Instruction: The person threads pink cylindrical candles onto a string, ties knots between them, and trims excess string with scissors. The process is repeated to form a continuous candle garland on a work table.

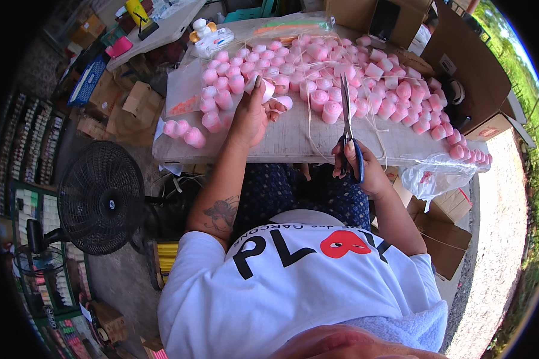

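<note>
My left hand (253, 119) is closed around a small pale pink-and-white cup-shaped piece (268, 90), pinched between thumb and fingers. A similar white-and-pink piece (284, 103) is right by its fingertips; whether it is held too I cannot tell. My right hand (370, 172) grips the dark blue handles of a pair of scissors (346, 116), whose blades point away from me and lie almost together. Around both hands, many pink cup-shaped pieces with swirled tops (331, 112) crowd the table (269, 154). Thin pale cords (310, 122) run among them and hang near the scissors.
Cardboard boxes (470, 78) stand at the table's right end, above a clear plastic bag (437, 178) on the edge. At the left are a black fan (102, 197) and a second table (161, 36). A white bottle with a golden top (202, 28) sits at the back.
</note>
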`<action>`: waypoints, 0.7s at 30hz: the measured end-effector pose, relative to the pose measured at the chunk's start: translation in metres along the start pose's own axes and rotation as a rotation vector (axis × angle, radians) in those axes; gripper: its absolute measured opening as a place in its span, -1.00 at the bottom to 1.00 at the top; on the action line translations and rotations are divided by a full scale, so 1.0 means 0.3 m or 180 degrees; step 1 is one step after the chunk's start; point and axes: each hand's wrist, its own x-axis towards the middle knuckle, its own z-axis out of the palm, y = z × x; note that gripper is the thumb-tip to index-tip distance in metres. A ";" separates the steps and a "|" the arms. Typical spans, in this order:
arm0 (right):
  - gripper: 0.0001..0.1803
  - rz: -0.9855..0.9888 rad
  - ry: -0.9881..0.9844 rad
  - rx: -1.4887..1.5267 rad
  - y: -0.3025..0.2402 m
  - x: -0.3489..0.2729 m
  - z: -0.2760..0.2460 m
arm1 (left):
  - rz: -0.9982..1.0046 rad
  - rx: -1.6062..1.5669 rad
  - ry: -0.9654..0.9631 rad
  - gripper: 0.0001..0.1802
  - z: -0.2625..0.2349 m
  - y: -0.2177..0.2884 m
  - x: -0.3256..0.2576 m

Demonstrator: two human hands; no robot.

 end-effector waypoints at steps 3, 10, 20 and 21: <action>-0.50 -0.0226 0.0634 -0.1215 0.029 -0.023 -0.078 | 0.0307 0.0197 0.0443 -0.52 0.002 0.041 0.018; -0.49 -0.0589 0.1367 -0.2724 0.009 -0.069 -0.093 | 0.1003 0.1410 0.0904 -0.52 -0.119 0.113 0.002; -0.53 -0.0704 0.1852 -0.3082 -0.015 -0.143 -0.235 | 0.0870 0.5055 0.0640 -0.37 -0.126 0.308 -0.306; -0.54 -0.0723 0.1885 -0.3088 -0.007 -0.148 -0.246 | 0.0559 0.5303 0.0612 -0.37 -0.125 0.305 -0.318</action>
